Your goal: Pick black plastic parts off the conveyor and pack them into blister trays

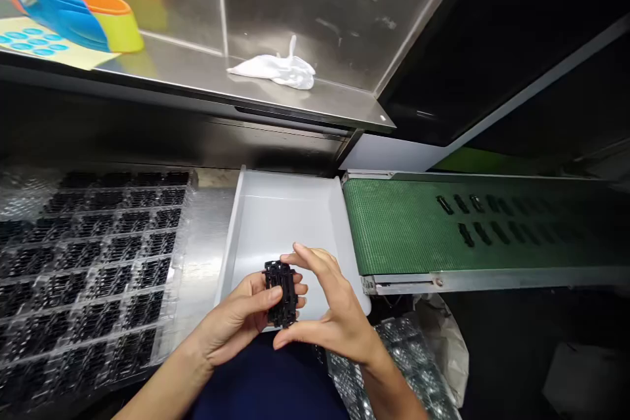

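A small stack of black plastic parts [281,295] is held upright over the near end of a white tray [288,200]. My left hand [241,308] is closed round the stack from the left, with its thumb pressed on the front face and its fingertips showing past the right side. From the right, my right hand [335,305] spans the stack lengthwise, index finger at the top end and thumb at the bottom end. How firmly that thumb touches cannot be made out.
Left of the white tray lies a clear blister tray [167,275] filled with rows of black parts. To the right, a green conveyor belt [388,226] carries two rows of black pieces [465,235]. A white crumpled glove-like item [278,71] and a blue, orange and yellow object [73,10] rest on the metal shelf. Clear plastic packaging [413,354] sits below.
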`<control>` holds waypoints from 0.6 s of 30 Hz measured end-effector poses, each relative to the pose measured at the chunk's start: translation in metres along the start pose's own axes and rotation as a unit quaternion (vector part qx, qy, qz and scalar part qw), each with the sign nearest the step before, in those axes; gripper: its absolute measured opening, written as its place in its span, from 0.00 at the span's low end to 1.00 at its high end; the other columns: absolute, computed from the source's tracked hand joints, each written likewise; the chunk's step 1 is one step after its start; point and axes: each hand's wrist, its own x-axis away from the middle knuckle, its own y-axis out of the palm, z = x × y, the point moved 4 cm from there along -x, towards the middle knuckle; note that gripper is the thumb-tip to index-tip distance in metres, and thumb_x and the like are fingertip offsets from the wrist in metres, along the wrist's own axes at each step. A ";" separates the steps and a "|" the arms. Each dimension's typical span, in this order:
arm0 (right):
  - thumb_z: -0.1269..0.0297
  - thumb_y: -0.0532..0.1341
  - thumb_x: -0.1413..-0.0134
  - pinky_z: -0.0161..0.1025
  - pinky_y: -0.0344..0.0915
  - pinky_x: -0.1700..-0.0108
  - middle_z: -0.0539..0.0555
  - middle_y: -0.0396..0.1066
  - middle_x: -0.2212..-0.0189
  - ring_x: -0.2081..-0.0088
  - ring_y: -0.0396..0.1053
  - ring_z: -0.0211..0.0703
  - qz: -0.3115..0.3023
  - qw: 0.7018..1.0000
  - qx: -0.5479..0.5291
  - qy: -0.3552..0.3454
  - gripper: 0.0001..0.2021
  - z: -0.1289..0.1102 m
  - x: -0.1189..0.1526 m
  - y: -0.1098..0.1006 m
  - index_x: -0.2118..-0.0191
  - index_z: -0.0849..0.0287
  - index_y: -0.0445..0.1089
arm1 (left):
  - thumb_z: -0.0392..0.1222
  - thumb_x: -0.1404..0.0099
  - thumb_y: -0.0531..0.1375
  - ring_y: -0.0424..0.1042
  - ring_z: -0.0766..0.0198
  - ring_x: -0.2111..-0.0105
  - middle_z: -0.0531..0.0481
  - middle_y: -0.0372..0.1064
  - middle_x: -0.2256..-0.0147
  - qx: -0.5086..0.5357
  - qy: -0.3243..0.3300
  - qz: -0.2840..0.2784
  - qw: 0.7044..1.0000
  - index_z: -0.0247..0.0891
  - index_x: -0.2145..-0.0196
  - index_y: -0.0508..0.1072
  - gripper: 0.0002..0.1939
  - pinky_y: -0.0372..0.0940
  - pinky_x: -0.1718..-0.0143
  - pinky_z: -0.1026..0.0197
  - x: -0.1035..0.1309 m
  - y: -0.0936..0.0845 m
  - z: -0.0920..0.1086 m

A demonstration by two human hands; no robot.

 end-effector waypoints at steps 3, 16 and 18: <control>0.51 0.74 0.63 0.49 0.58 0.40 0.55 0.68 0.46 0.46 0.66 0.52 0.019 0.999 0.026 0.015 0.55 0.006 0.011 -0.012 0.32 0.45 0.43 | 0.42 0.51 0.75 0.76 0.59 0.62 0.47 0.79 0.62 -0.023 -0.019 -0.026 0.999 0.40 0.64 0.81 0.16 0.70 0.59 0.61 -0.015 0.009 -0.003; 0.63 0.57 0.36 0.52 0.65 0.47 0.61 0.70 0.49 0.50 0.69 0.50 0.289 0.815 0.273 0.421 0.12 0.196 0.050 -0.249 0.51 0.63 0.70 | 0.46 0.48 0.72 0.75 0.55 0.57 0.44 0.79 0.59 -0.104 -0.068 -0.027 0.992 0.37 0.62 0.80 0.16 0.69 0.53 0.58 -0.091 0.061 -0.039; 0.63 0.59 0.37 0.52 0.66 0.47 0.59 0.68 0.49 0.50 0.69 0.49 0.312 0.790 0.288 0.443 0.13 0.220 0.056 -0.284 0.50 0.62 0.69 | 0.47 0.47 0.72 0.73 0.53 0.52 0.42 0.77 0.54 -0.115 -0.062 -0.015 0.991 0.37 0.61 0.80 0.17 0.67 0.49 0.57 -0.093 0.062 -0.042</control>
